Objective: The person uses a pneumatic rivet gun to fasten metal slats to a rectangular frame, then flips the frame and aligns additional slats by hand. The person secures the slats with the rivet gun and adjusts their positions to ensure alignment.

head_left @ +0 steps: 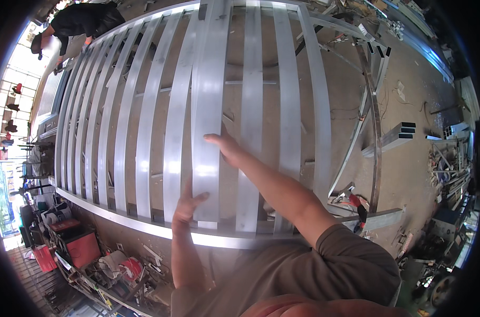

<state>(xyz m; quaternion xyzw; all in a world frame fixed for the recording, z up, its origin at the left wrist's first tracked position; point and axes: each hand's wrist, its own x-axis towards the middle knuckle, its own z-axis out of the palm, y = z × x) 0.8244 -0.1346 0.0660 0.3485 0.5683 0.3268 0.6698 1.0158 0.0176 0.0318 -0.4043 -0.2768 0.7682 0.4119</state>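
A wide silver metal tube runs lengthwise in front of me, overlapping the slats of a large metal frame. My right hand grips its right edge about midway along, thumb on the top face and fingers down the side, partly hidden. Nearer to me, my left hand holds the left edge close to the tube's near end, its thumb resting on top. Parallel metal slats of the frame lie on both sides of the tube.
At the far left a person in dark clothing bends over the frame. A red toolbox and tools stand at the lower left. To the right are a metal stand, rectangular tubes and a red-and-black power tool.
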